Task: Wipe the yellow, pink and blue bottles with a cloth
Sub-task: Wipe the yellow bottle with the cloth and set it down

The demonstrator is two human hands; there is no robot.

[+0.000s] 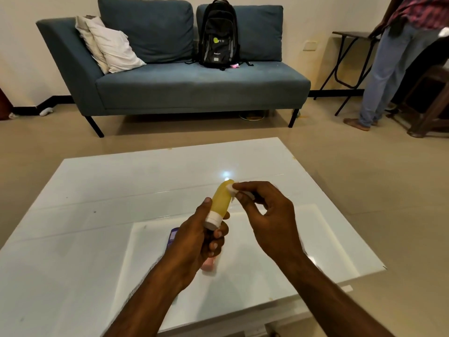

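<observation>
Two hands meet above the white table (97,190) on my feed. I see the left hand (201,237) gripping the yellow bottle (220,200) by its white cap end: the thumb lies up the bottle's left side, and the other fingers (220,233) curl round the cap from below and right. The bottle is held off the table, tilted, with the cap toward the camera and the rounded end pointing away. The right hand (267,215) pinches a small white cloth (230,188) between thumb and forefinger and presses it against the bottle's upper right side, near the far end. Its remaining fingers are loosely curled, clear of the bottle. Under the left hand, the blue bottle (173,235) and pink bottle (209,263) lie on the table, each mostly hidden by hand and wrist; I cannot tell whether they touch. Beyond the table stands a blue sofa (194,88) with a black backpack (218,35) upright on its seat and pale pillows (109,45) at its left end. A person (388,69) stands at the far right.
</observation>
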